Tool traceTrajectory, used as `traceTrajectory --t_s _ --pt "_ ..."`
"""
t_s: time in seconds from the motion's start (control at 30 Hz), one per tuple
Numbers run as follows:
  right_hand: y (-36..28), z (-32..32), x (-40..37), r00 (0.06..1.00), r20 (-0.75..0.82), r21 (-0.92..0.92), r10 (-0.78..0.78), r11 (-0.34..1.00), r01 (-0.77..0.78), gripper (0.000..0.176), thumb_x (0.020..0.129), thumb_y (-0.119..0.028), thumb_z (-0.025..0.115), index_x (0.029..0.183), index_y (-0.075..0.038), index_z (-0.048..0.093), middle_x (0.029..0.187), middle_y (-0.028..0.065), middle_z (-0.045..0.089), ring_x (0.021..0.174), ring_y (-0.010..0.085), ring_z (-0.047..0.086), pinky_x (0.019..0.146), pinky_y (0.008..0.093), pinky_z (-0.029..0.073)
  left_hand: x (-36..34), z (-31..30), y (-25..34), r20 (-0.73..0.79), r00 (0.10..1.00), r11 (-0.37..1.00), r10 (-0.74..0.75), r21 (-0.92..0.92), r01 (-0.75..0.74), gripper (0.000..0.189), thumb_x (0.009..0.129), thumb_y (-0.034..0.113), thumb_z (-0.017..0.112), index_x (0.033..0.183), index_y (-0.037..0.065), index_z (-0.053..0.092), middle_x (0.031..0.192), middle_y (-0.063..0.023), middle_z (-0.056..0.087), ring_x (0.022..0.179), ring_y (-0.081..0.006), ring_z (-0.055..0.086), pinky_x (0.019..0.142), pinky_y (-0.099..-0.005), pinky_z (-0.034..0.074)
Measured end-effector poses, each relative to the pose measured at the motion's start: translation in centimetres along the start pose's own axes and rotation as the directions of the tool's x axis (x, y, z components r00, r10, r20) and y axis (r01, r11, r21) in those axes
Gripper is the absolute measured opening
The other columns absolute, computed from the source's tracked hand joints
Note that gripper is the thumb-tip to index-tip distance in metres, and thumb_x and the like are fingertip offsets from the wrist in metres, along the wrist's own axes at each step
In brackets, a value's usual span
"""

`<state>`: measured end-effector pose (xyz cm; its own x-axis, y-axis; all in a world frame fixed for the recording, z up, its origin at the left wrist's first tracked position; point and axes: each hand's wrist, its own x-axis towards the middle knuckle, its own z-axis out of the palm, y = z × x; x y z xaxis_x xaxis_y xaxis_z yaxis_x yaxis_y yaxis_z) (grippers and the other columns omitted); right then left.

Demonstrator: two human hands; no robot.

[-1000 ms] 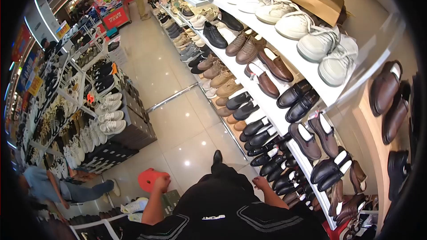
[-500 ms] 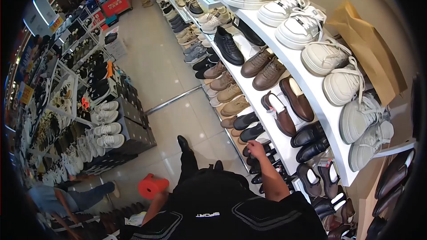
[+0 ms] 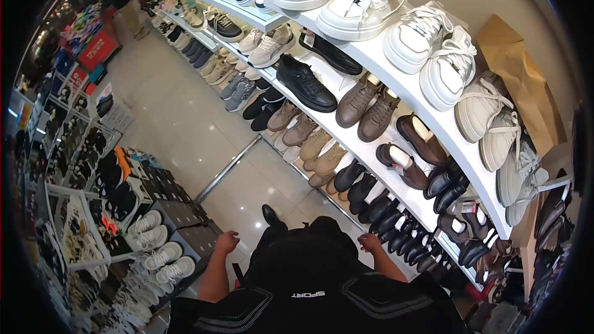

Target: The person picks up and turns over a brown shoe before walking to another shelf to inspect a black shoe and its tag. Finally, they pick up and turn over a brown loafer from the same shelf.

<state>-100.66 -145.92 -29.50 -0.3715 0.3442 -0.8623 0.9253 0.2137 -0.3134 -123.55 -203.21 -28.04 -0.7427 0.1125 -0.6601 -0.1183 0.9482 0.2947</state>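
My left hand (image 3: pixel 227 242) hangs in front of my left side with its fingers curled in, and nothing shows in it. It is nearest to the stacked shoe boxes (image 3: pixel 197 242). On the other side, my right hand (image 3: pixel 370 243) is loosely bent with its fingertips apart and holds nothing that I can see. Black shoes (image 3: pixel 378 209) stand in rows on the low rack beside it. A small bit of red (image 3: pixel 237 283) shows under my left forearm; what it belongs to is hidden.
White curved shelves (image 3: pixel 356 125) with brown, black and white shoes line my right. A brown paper sheet (image 3: pixel 516 80) leans at the wall. White sneakers (image 3: pixel 175 261) crowd the left rack. Tiled floor (image 3: pixel 179 130) leads ahead past a metal strip; a person (image 3: pixel 127 15) stands far off.
The view has turned and moved forward along the shelves. My left hand has come forward into view; the red roll-shaped thing near it is now mostly hidden. My right hand has drawn away from the shoes.
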Motion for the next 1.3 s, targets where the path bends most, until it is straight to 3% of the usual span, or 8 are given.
traceTrajectory --t_s 0.17,0.37,0.5,0.7,0.83,0.93,1.17,1.3 --pt "-6.0 2.5 -2.0 0.984 -0.102 0.074 -0.147 0.985 0.155 0.046 0.091 -0.037 0.067 0.121 -0.002 0.068 0.089 0.0153 0.075 0.069 0.0211 0.074 0.063 0.0334 0.057 9.9 -11.4 5.2 -0.019 0.981 0.980 0.194 0.041 -0.193 0.037 0.084 0.031 0.071 0.116 0.011 0.073 0.105 -0.0162 0.074 0.103 -0.0348 0.069 0.092 -0.0436 0.055" --pt "-10.7 2.6 0.6 0.973 -0.169 0.161 -0.158 0.969 0.185 0.049 0.092 -0.038 0.067 0.123 0.000 0.067 0.094 0.0175 0.075 0.073 0.0228 0.075 0.076 0.0354 0.057 14.6 -20.8 23.2 -0.254 0.821 0.843 0.511 -0.036 -0.536 0.040 0.088 0.028 0.071 0.122 0.008 0.069 0.107 -0.0158 0.072 0.103 -0.0353 0.067 0.092 -0.0428 0.054" --pt "-10.7 2.0 4.4 0.976 -0.192 0.373 -0.104 0.912 0.170 0.045 0.094 -0.032 0.066 0.127 -0.002 0.064 0.091 0.0068 0.071 0.067 0.0162 0.070 0.052 0.0283 0.051 14.4 -24.4 34.5 -0.384 0.627 0.700 0.677 0.075 -0.710 0.050 0.087 0.029 0.074 0.129 0.005 0.063 0.125 -0.0168 0.064 0.119 -0.0380 0.059 0.100 -0.0429 0.049" --pt "-10.1 3.6 3.6 0.985 -0.161 0.651 0.063 0.757 0.058 0.039 0.094 -0.029 0.064 0.123 -0.003 0.064 0.094 0.0073 0.071 0.067 0.0167 0.070 0.053 0.0281 0.050 19.1 -29.4 45.5 -0.525 0.381 0.582 0.761 0.292 -0.759 0.065 0.085 0.036 0.076 0.133 -0.003 0.058 0.136 -0.0222 0.057 0.126 -0.0420 0.053 0.107 -0.0471 0.043" --pt "-7.9 6.0 1.6 0.976 -0.165 0.622 0.142 0.783 -0.008 0.038 0.095 -0.031 0.063 0.123 -0.006 0.064 0.096 0.0071 0.071 0.069 0.0189 0.071 0.054 0.0299 0.052 23.6 -30.9 49.4 -0.486 0.380 0.586 0.787 0.400 -0.704 0.064 0.085 0.042 0.075 0.129 -0.002 0.061 0.127 -0.0228 0.063 0.120 -0.0410 0.058 0.106 -0.0490 0.044" --pt "-6.5 8.5 -0.7 0.955 -0.151 0.694 0.256 0.715 -0.082 0.038 0.095 -0.031 0.063 0.123 -0.006 0.064 0.096 0.0083 0.071 0.068 0.0188 0.070 0.054 0.0309 0.053 25.3 -31.5 51.2 -0.357 0.458 0.569 0.814 0.330 -0.753 0.051 0.084 0.049 0.073 0.104 0.001 0.074 0.095 -0.0220 0.073 0.095 -0.0408 0.069 0.098 -0.0493 0.050" --pt "-10.5 14.5 -5.8 0.880 -0.150 0.854 0.451 0.507 -0.114 0.036 0.096 -0.029 0.061 0.124 -0.006 0.063 0.096 0.0089 0.071 0.068 0.0192 0.070 0.052 0.0301 0.052 34.8 -30.4 51.7 -0.257 0.367 0.440 0.894 0.344 -0.830 0.052 0.084 0.056 0.069 0.094 0.005 0.076 0.091 -0.0234 0.073 0.089 -0.0404 0.071 0.081 -0.0487 0.056" --pt "-15.4 17.5 -6.3 0.902 -0.144 0.729 0.407 0.660 -0.182 0.037 0.095 -0.028 0.062 0.123 -0.005 0.065 0.095 0.0077 0.072 0.068 0.0183 0.071 0.053 0.0306 0.052 30.2 -32.4 52.0 -0.151 0.570 0.589 0.808 0.252 -0.768 0.048 0.087 0.051 0.071 0.079 0.004 0.070 0.081 -0.0233 0.069 0.083 -0.0410 0.068 0.075 -0.0491 0.054"
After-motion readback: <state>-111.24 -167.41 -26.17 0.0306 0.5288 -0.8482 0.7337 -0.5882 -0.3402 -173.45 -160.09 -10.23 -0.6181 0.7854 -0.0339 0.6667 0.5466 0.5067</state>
